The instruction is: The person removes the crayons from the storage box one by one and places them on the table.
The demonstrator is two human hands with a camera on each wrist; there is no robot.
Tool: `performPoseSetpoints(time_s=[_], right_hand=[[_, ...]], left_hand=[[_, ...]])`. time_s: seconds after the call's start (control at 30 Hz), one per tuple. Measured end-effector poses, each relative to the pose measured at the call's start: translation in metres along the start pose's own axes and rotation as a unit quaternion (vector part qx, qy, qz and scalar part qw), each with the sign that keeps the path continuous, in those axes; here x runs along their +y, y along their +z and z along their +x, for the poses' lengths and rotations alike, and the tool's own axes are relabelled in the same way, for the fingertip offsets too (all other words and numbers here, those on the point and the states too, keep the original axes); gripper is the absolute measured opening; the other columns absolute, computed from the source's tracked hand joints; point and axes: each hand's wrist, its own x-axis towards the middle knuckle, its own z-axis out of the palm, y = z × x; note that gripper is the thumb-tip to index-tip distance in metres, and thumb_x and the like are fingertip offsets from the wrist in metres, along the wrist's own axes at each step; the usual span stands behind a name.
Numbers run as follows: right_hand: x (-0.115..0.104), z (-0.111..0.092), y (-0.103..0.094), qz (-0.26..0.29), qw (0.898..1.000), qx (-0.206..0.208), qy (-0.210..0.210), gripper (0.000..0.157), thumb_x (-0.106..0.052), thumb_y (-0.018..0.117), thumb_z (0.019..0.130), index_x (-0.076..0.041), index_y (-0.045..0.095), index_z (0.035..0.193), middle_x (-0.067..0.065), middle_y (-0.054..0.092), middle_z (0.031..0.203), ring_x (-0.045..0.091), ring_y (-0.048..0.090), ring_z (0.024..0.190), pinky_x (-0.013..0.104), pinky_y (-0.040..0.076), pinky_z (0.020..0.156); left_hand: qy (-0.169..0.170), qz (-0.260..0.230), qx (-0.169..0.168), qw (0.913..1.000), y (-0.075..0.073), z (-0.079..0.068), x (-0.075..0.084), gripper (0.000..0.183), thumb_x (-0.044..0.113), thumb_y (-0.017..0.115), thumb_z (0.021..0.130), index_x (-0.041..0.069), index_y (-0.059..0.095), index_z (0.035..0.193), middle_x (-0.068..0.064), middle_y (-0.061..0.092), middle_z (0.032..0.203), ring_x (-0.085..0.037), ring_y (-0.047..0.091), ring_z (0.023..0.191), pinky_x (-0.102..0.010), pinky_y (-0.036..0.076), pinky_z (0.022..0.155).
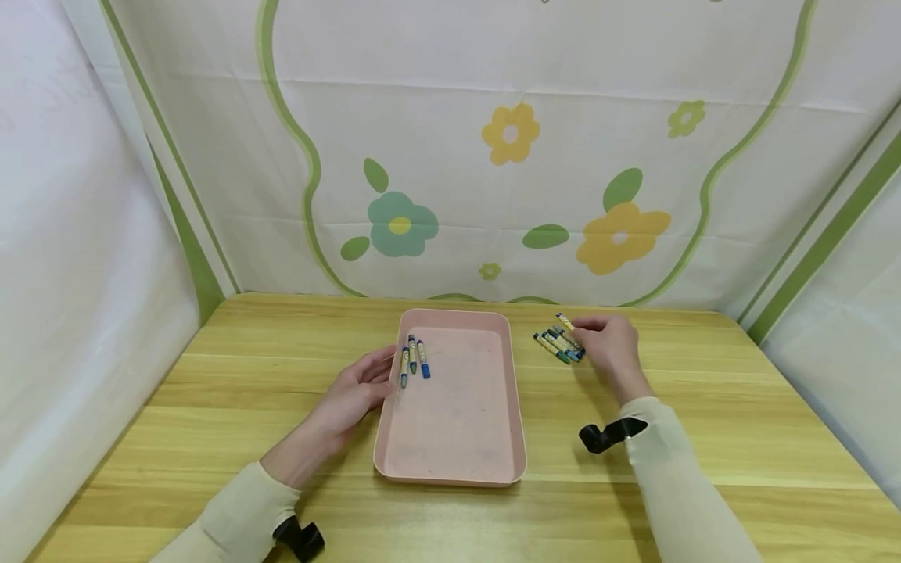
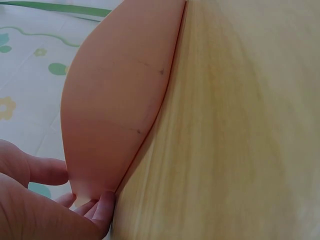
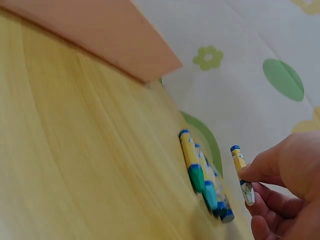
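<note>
Between thumb and fingers, my right hand pinches a crayon with a yellow wrapper, a blue end band and a pale grey-white tip. It is held just above a small pile of crayons on the table, with green, teal and blue ends showing. At its left side, a shallow pink tray is gripped by my left hand, the thumb at the rim and other fingers against the outer wall. Inside the tray, near that hand, lie three crayons side by side, one of them blue.
Under everything is a wood-grain table. A white cloth backdrop with printed flowers hangs along its far edge, and white cloth also hangs at both sides. Black straps with mounts sit on the wrists.
</note>
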Motion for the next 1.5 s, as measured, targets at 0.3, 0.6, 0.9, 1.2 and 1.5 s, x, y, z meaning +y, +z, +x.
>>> performPoseSetpoints(time_s=[0.3, 0.6, 0.9, 1.2, 1.5], right_hand=[[0.015, 0.005, -0.003, -0.009, 1.0, -0.001, 0.013, 0.034, -0.025, 0.069, 0.101, -0.008, 0.077, 0.13, 0.02, 0.07, 0.139, 0.038, 0.059, 0.137, 0.054, 0.048, 0.114], [0.019, 0.008, -0.003, -0.026, 1.0, 0.005, 0.015, 0.031, -0.023, 0.069, 0.101, -0.007, 0.078, 0.126, 0.022, 0.07, 0.139, 0.04, 0.057, 0.139, 0.056, 0.045, 0.117], [0.023, 0.01, -0.001, -0.039, 0.999, 0.007, 0.012, 0.03, -0.025, 0.069, 0.102, -0.007, 0.08, 0.123, 0.022, 0.07, 0.139, 0.043, 0.056, 0.14, 0.057, 0.043, 0.119], [0.024, 0.01, -0.001, -0.037, 0.999, 0.001, 0.012, 0.03, -0.025, 0.068, 0.102, -0.007, 0.079, 0.123, 0.022, 0.07, 0.138, 0.043, 0.056, 0.139, 0.057, 0.044, 0.118], [0.023, 0.008, -0.002, -0.024, 1.0, 0.001, 0.017, 0.035, -0.028, 0.067, 0.103, -0.007, 0.076, 0.13, 0.021, 0.069, 0.142, 0.042, 0.055, 0.141, 0.056, 0.044, 0.118]], left_hand=[[0.0, -0.001, 0.0, 1.0, -0.001, 0.0, -0.001, 0.066, 0.001, 0.051, 0.105, 0.008, 0.03, 0.167, -0.018, 0.032, 0.173, -0.036, 0.029, 0.162, -0.055, 0.031, 0.131], [0.0, 0.0, 0.001, 1.0, 0.0, 0.001, -0.003, 0.066, 0.0, 0.051, 0.105, 0.008, 0.031, 0.167, -0.019, 0.033, 0.173, -0.037, 0.03, 0.162, -0.055, 0.031, 0.13], [0.003, -0.001, 0.0, 1.0, 0.001, 0.001, -0.003, 0.066, 0.0, 0.05, 0.105, 0.006, 0.029, 0.167, -0.019, 0.032, 0.173, -0.036, 0.029, 0.162, -0.055, 0.031, 0.131], [0.006, 0.0, 0.0, 1.0, 0.0, 0.001, -0.003, 0.066, 0.001, 0.051, 0.105, 0.007, 0.029, 0.167, -0.018, 0.032, 0.173, -0.036, 0.029, 0.162, -0.054, 0.031, 0.131], [0.003, -0.001, 0.003, 1.0, 0.0, 0.001, -0.003, 0.066, 0.001, 0.051, 0.105, 0.007, 0.029, 0.167, -0.018, 0.032, 0.173, -0.036, 0.029, 0.162, -0.055, 0.031, 0.131]])
